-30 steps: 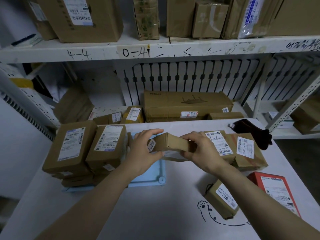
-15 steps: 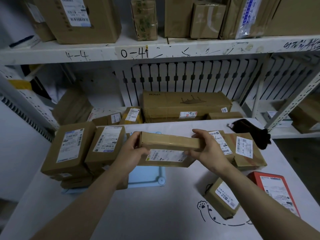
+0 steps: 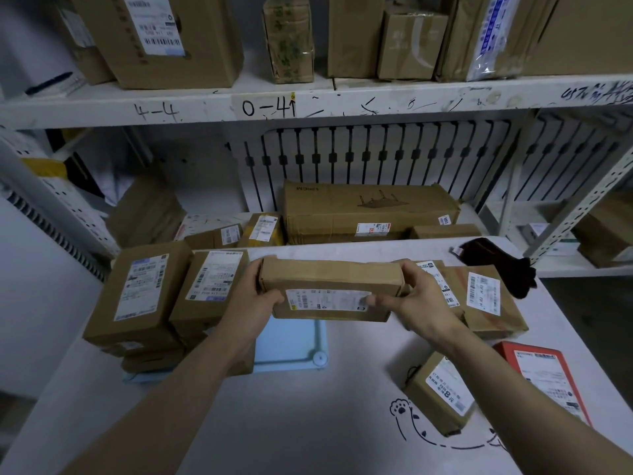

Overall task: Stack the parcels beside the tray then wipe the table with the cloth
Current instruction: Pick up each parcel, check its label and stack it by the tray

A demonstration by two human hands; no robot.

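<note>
The long brown cardboard parcel [image 3: 329,282] hangs level above the pale blue plastic tray [image 3: 291,347], clear of the white worktop [image 3: 308,423]. The left hand [image 3: 251,303] has its grip wrapped round the parcel's nine o'clock end. The right hand [image 3: 419,303] holds the three o'clock end the same way, with thumbs on the labelled near face and fingers behind. Both grips are closed on the box and neither hand is free.

The step in hand looks like carrying this parcel to the piles at nine o'clock. To do it well:
- Keep the box level and hold both ends until it lies flat.
- The box is longer than either pile is wide, so laying it across both tops should sit steadier than overhanging one.
- Lower it straight down rather than sliding it, since the lower boxes look unevenly set and a shove could shift them.
- Let go only once it rests.

Counted:
- One parcel in the hands.
- Two stacks of brown cardboard parcels [image 3: 137,293] at nine o'clock, each several deep, with the lower layers too hidden to number.
- Two flat brown parcels [image 3: 486,303] overlapping at three o'clock.
- One small brown parcel [image 3: 442,392] at five o'clock.
- One red-edged flat parcel [image 3: 544,375] just beside the small one.
- One black cloth [image 3: 493,265] at two o'clock.
- One tray.
</note>
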